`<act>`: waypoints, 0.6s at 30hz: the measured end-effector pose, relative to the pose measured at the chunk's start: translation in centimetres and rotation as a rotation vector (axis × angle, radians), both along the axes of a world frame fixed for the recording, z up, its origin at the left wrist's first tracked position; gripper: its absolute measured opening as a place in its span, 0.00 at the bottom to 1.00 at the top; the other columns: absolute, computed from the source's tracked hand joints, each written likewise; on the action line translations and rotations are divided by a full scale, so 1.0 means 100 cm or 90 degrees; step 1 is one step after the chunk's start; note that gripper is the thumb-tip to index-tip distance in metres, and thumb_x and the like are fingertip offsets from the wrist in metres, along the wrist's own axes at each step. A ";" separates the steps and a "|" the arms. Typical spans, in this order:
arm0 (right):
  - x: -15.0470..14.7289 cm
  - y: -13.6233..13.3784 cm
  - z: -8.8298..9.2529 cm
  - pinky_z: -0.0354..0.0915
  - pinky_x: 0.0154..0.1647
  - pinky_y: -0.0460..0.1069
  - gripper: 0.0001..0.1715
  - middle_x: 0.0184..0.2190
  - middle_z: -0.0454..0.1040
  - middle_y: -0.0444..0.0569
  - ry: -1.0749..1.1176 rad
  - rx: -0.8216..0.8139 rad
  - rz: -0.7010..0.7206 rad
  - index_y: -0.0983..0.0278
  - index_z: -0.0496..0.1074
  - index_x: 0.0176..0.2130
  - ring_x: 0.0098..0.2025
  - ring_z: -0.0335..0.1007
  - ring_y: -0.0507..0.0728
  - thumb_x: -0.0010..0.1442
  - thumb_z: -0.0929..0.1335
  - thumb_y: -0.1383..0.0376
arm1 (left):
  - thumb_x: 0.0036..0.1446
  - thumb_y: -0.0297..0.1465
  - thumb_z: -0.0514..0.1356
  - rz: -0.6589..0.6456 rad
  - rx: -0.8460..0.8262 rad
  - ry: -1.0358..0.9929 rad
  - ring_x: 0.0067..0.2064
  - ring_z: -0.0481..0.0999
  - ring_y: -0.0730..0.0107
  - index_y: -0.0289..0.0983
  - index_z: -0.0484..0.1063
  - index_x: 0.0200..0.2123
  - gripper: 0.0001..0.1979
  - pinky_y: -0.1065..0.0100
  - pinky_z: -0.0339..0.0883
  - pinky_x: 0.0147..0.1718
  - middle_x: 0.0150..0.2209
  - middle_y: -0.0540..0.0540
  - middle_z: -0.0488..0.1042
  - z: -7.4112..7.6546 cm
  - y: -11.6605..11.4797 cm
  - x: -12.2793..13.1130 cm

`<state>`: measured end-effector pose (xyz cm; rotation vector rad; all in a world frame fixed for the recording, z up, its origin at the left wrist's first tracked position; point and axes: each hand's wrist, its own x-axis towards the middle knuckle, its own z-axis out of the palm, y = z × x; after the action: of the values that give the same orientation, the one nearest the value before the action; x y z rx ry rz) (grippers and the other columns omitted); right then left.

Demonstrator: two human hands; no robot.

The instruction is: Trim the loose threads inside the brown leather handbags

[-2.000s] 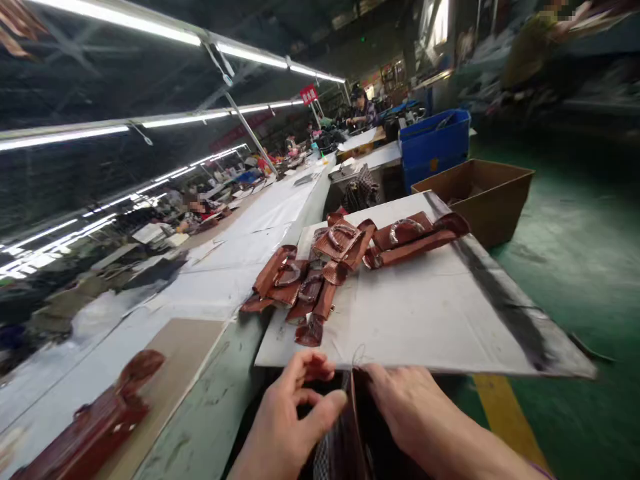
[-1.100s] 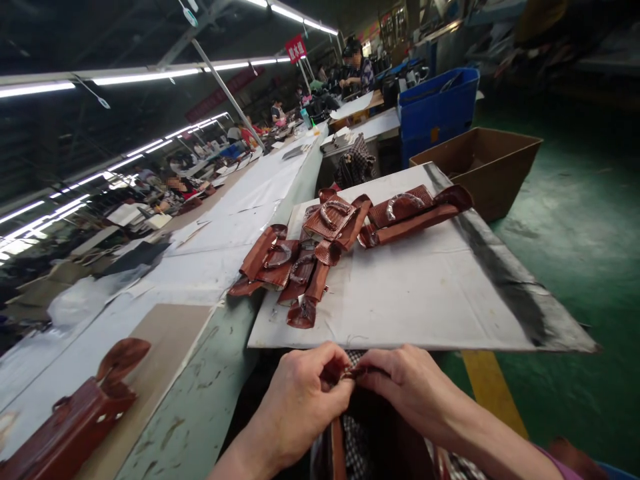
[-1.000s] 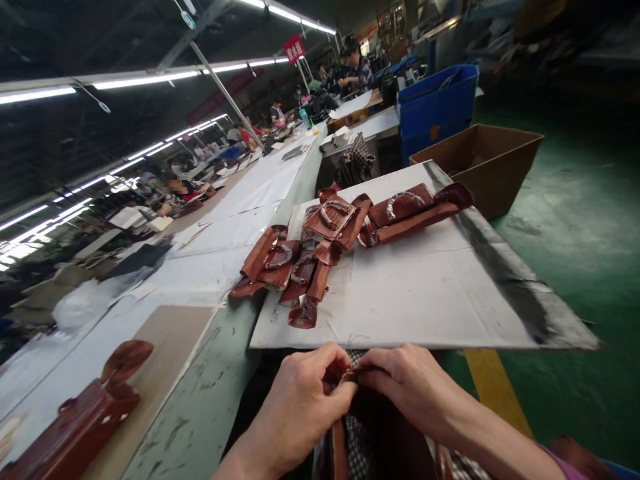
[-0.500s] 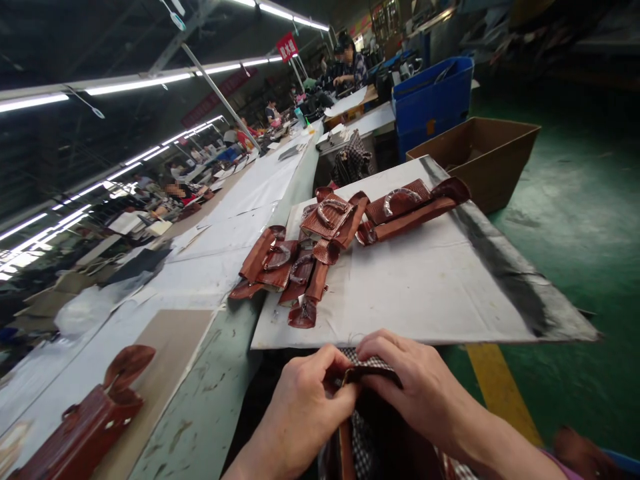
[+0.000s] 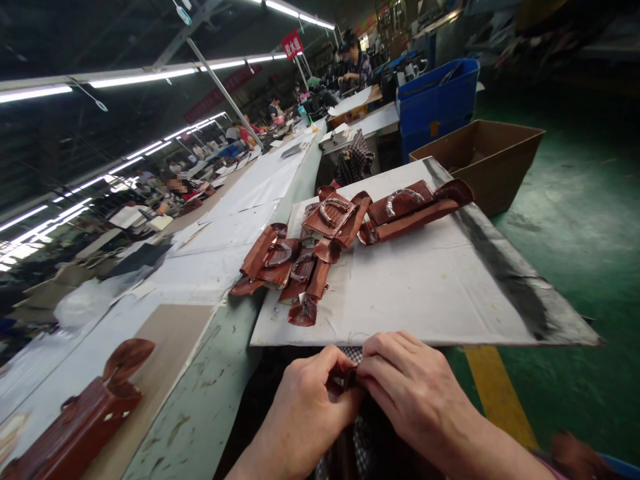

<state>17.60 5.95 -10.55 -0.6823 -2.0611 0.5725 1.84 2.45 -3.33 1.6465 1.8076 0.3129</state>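
Before the white board [image 5: 410,293], the left hand [image 5: 311,400] and right hand [image 5: 407,377] pinch a brown piece [image 5: 341,381]; brown bags [image 5: 340,213] lie on the board, a brown box [image 5: 493,175] beyond it.

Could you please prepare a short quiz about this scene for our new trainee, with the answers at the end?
1. True or false: the left hand and the right hand meet at a dark brown piece.
2. Which things lie on the white board? a) blue bins b) brown handbags c) scissors
3. Fill in: the stripe on the green floor is ____.
Key: 1. True. 2. b. 3. yellow.
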 end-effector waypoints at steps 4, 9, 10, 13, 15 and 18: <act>-0.005 0.000 0.001 0.59 0.31 0.51 0.15 0.30 0.69 0.50 -0.018 0.018 -0.023 0.67 0.71 0.31 0.30 0.62 0.56 0.66 0.60 0.73 | 0.54 0.24 0.57 -0.008 0.005 0.000 0.32 0.76 0.68 0.38 0.73 0.33 0.06 0.72 0.67 0.33 0.30 0.50 0.77 -0.002 -0.002 -0.001; -0.010 0.006 -0.003 0.60 0.30 0.50 0.14 0.28 0.69 0.49 -0.008 0.045 -0.021 0.67 0.70 0.28 0.29 0.63 0.55 0.61 0.61 0.76 | 0.52 0.22 0.57 -0.011 0.014 0.005 0.32 0.75 0.68 0.38 0.73 0.32 0.08 0.73 0.66 0.32 0.30 0.51 0.77 -0.003 -0.003 -0.003; -0.010 0.007 -0.003 0.60 0.30 0.50 0.13 0.28 0.70 0.49 -0.007 0.038 -0.011 0.67 0.70 0.28 0.29 0.63 0.55 0.60 0.61 0.76 | 0.52 0.22 0.57 -0.012 0.015 0.006 0.31 0.75 0.69 0.38 0.73 0.32 0.08 0.73 0.65 0.32 0.30 0.51 0.77 -0.003 -0.003 -0.003; -0.010 0.009 -0.004 0.61 0.31 0.49 0.12 0.28 0.70 0.48 -0.001 0.023 0.019 0.67 0.69 0.28 0.29 0.63 0.54 0.59 0.61 0.77 | 0.52 0.22 0.56 -0.017 0.014 0.009 0.30 0.74 0.70 0.38 0.72 0.31 0.08 0.73 0.65 0.30 0.29 0.51 0.77 -0.003 -0.003 -0.003; -0.009 0.011 -0.004 0.62 0.30 0.49 0.13 0.28 0.70 0.48 0.007 0.028 0.033 0.66 0.69 0.28 0.29 0.63 0.54 0.60 0.61 0.76 | 0.53 0.22 0.56 -0.019 0.018 0.014 0.30 0.74 0.70 0.38 0.72 0.31 0.07 0.74 0.65 0.30 0.29 0.51 0.76 -0.003 -0.003 -0.002; -0.008 0.012 -0.005 0.63 0.31 0.48 0.13 0.28 0.70 0.47 0.021 0.030 0.042 0.65 0.68 0.28 0.29 0.64 0.53 0.60 0.60 0.76 | 0.54 0.22 0.55 -0.020 0.031 0.023 0.31 0.75 0.69 0.38 0.73 0.31 0.08 0.74 0.66 0.31 0.30 0.50 0.77 -0.005 -0.003 -0.002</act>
<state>16.84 7.19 -11.06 -0.5762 -2.0656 0.5677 1.65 2.19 -3.82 1.7227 1.8106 0.3173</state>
